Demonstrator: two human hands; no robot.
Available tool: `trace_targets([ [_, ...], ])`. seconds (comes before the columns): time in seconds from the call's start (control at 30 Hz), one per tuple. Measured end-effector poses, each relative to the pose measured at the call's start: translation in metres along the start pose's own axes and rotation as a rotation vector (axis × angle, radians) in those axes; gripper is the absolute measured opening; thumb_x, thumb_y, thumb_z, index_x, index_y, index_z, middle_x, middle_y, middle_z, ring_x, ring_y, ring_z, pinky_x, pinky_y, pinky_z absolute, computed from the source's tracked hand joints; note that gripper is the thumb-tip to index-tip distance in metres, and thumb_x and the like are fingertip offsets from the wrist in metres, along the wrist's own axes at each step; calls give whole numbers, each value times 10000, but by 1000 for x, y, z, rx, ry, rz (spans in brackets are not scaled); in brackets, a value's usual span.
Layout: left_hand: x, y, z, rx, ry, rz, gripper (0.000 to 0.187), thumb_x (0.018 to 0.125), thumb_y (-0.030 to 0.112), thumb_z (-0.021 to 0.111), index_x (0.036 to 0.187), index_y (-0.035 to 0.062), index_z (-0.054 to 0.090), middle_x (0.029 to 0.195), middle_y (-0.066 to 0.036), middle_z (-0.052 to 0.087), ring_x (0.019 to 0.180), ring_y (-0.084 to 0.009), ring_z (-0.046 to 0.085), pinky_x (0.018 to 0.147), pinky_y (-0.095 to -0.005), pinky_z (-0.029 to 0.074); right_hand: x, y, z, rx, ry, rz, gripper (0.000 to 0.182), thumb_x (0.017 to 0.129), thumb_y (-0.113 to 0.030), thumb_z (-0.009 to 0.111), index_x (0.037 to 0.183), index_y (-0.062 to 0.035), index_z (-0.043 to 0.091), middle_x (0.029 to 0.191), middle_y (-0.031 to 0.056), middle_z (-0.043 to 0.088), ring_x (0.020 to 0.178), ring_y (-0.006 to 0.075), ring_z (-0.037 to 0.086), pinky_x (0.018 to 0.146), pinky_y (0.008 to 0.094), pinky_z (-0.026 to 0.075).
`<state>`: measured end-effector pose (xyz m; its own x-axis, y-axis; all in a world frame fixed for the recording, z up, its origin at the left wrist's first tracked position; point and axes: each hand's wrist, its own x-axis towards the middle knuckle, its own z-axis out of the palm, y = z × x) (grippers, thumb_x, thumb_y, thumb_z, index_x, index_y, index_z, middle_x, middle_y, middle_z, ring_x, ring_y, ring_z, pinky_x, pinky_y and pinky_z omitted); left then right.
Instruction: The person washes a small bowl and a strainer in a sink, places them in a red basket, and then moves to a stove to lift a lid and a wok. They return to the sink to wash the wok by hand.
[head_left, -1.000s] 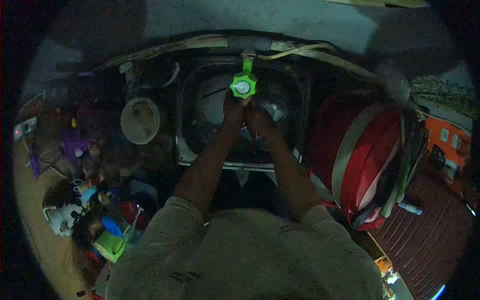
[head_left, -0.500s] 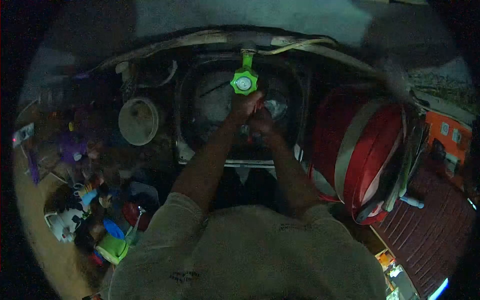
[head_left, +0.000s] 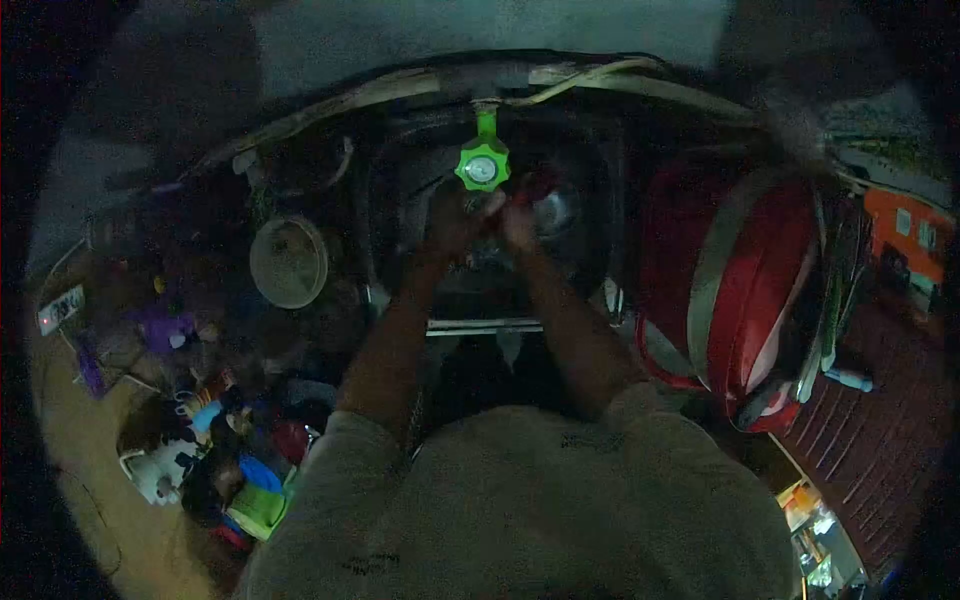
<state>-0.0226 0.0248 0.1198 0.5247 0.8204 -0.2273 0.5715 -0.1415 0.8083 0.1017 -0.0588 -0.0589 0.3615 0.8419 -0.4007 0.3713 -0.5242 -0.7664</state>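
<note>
Both my hands are close together over a dark sink [head_left: 372, 240], just below a bright green tap [head_left: 482, 168] with a scalloped knob. My left hand [head_left: 456, 222] is on the left side, fingers curled toward the other hand. My right hand [head_left: 519, 224] is beside it, its fingers closed. A dark reddish shape [head_left: 535, 184] shows at the fingertips of my right hand; the dim light hides what it is. Right of the hands, a shiny round metal piece [head_left: 555, 212] lies in the sink.
A pale bucket [head_left: 289, 262] stands left of the sink. On the right is a large red bag with a grey band [head_left: 735, 285]. Several utensils and containers, including a green one [head_left: 258, 510], crowd the lower left. A pipe [head_left: 340, 110] runs along the wall.
My hands have shifted slightly apart below the tap, and the reddish shape now shows above my right hand. The whole view has tilted a little.
</note>
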Motion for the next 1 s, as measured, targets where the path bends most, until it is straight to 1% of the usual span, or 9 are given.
trace_targets([
  [0.13, -14, -42, 48, -963, 210, -205, 702, 830, 602, 641, 1224, 24, 581, 1052, -199, 661, 978, -310, 648, 824, -445, 529, -13, -47, -15, -24, 145, 46, 380, 933, -283, 560, 1200, -13, 540, 1013, 148, 615, 907, 265, 596, 782, 385, 492],
  [0.23, 1, -33, 63, 298, -78, -518, 592, 889, 519, 600, 1219, 28, 587, 989, -210, 671, 915, -300, 669, 804, -435, 539, -31, -71, -23, 36, 203, 32, 375, 955, -292, 525, 1203, -11, 534, 995, 152, 613, 874, 255, 587, 764, 387, 492],
  [0.3, 2, -44, 86, 411, -72, -466, 557, 904, 504, 570, 1197, 30, 591, 980, -204, 666, 906, -305, 665, 799, -435, 534, -37, -77, -30, 86, 219, 22, 374, 969, -298, 502, 1205, -9, 530, 983, 155, 612, 852, 248, 581, 752, 388, 492],
  [0.53, 11, -95, 122, 150, 338, 194, 554, 920, 527, 520, 1139, 23, 592, 994, -182, 649, 924, -313, 648, 810, -432, 515, -40, -66, -72, 169, 38, -32, 404, 1020, -333, 405, 1213, 4, 516, 939, 173, 608, 805, 226, 566, 722, 383, 491],
  [0.63, 13, -64, 120, -473, 56, -269, 602, 865, 533, 631, 1178, 23, 566, 1083, -154, 631, 1015, -278, 626, 852, -425, 499, -42, -40, -64, 132, -35, -80, 415, 989, -338, 465, 1192, 18, 535, 942, 172, 626, 823, 241, 596, 717, 384, 506],
  [0.73, -4, 4, 88, -306, 261, -412, 527, 856, 426, 694, 1157, 11, 571, 1074, -136, 642, 987, -271, 629, 822, -435, 497, -26, 9, -23, -9, -116, -168, 432, 959, -343, 525, 1171, 32, 554, 945, 171, 644, 840, 256, 625, 712, 385, 522],
  [0.83, 11, -40, 72, -337, 16, -370, 509, 860, 383, 709, 1171, 5, 568, 1104, -126, 635, 963, -257, 635, 805, -433, 506, -20, -2, -24, -614, -337, -227, 473, 924, -369, 590, 1158, 41, 564, 997, 167, 655, 887, 270, 649, 720, 385, 534],
  [0.93, 14, -45, 70, -629, -40, -275, 514, 868, 377, 698, 1184, -2, 553, 1056, -124, 641, 909, -226, 645, 761, -399, 521, -38, -57, -57, -446, -507, 81, 542, 903, -406, 623, 1213, 34, 555, 1116, 156, 640, 984, 278, 653, 778, 414, 540],
  [1.0, 22, -70, 84, -1031, -124, -376, 457, 882, 332, 684, 1181, 14, 551, 973, -96, 647, 837, -196, 645, 697, -364, 517, -74, -105, -107, 376, -490, 412, 579, 907, -434, 615, 1280, 2, 535, 1213, 141, 597, 1094, 284, 616, 815, 428, 539],
])
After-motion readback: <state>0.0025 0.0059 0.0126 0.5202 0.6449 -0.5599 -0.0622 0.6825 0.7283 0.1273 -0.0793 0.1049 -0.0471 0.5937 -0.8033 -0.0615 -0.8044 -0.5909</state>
